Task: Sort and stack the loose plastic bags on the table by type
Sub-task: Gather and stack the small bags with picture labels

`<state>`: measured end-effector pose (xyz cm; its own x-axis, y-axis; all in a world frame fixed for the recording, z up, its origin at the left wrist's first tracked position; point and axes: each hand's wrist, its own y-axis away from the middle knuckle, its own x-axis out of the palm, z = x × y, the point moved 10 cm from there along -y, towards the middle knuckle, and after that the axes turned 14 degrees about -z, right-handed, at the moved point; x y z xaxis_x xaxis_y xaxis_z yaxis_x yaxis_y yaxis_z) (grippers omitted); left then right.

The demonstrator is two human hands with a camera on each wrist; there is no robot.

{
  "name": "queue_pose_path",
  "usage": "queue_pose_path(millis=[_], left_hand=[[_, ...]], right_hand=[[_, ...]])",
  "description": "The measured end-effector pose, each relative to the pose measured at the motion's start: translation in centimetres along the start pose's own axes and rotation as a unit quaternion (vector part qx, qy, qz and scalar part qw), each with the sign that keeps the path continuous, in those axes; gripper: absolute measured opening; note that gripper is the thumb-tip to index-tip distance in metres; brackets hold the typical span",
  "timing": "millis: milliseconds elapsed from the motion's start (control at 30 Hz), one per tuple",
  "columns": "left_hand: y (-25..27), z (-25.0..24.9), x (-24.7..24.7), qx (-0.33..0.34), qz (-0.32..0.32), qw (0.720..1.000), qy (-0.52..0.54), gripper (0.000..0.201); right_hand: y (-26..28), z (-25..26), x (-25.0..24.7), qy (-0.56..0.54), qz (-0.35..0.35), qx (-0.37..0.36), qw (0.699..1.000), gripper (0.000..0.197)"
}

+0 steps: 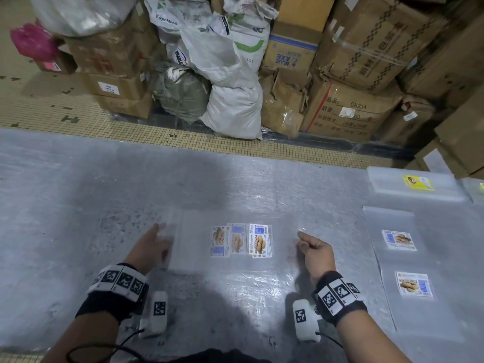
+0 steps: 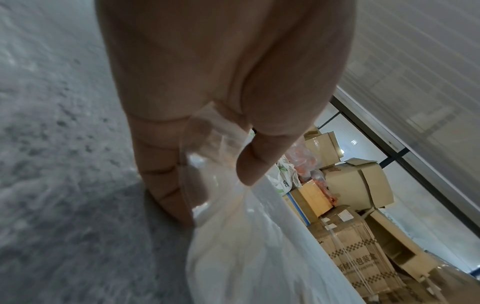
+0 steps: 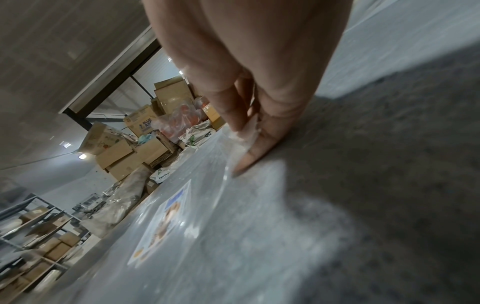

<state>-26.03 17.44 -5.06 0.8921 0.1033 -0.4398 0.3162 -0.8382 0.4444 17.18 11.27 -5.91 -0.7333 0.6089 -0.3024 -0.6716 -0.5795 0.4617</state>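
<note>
Clear plastic bags (image 1: 235, 244) printed with "BINULLENCA" biscuit labels lie overlapped at the centre of the grey surface (image 1: 78, 192). The left hand (image 1: 150, 248) has its grip closed on the bags' left edge, thumb against fingers (image 2: 166, 181); the right hand (image 1: 315, 254) pinches the right edge. More labelled bags (image 1: 400, 241) lie flat at right. Behind, a sack (image 1: 167, 19) reads "ExxonMobil", a carton (image 1: 288, 58) "BLUE AXE".

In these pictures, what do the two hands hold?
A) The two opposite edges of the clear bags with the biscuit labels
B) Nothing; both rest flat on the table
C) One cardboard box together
A: the left hand and the right hand each pinch clear film of the labelled bags.
</note>
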Motion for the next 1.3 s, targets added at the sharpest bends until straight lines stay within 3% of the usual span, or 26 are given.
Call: queue_pose_path(millis=[233,367,433,800,933,1100,1300], left_hand=[[0.6,0.2,-0.6,0.005,0.021,1.0,0.0,0.055],[0.2,0.1,-0.5,-0.011,-0.001,0.999,0.03,0.042],[0.0,-0.1,-0.1,0.0,0.001,1.0,0.015,0.039],[0.5,-0.5,0.3,0.059,0.01,0.992,-0.114,0.067],[0.5,-0.5,0.3,0.033,-0.005,0.996,-0.082,0.068],[1.5,-1.3,-0.1,0.014,-0.062,0.998,0.003,0.032],[1.6,1.0,-0.4,-0.09,-0.086,0.991,0.052,0.064]], right_hand=[[-0.4,0.1,0.0,0.003,-0.021,-0.026,0.999,0.027],[-0.6,0.3,-0.1,-0.01,-0.032,-0.039,0.999,0.022],[-0.4,0.7,-0.1,-0.011,-0.034,-0.05,0.998,0.021],[-0.8,0.5,-0.3,-0.001,-0.052,-0.05,0.997,0.022],[-0.4,1.0,0.0,0.033,-0.051,-0.064,0.996,0.024],[-0.1,1.4,0.3,0.052,-0.044,-0.088,0.994,0.029],[-0.3,0.4,0.8,0.058,-0.021,-0.069,0.996,0.038]])
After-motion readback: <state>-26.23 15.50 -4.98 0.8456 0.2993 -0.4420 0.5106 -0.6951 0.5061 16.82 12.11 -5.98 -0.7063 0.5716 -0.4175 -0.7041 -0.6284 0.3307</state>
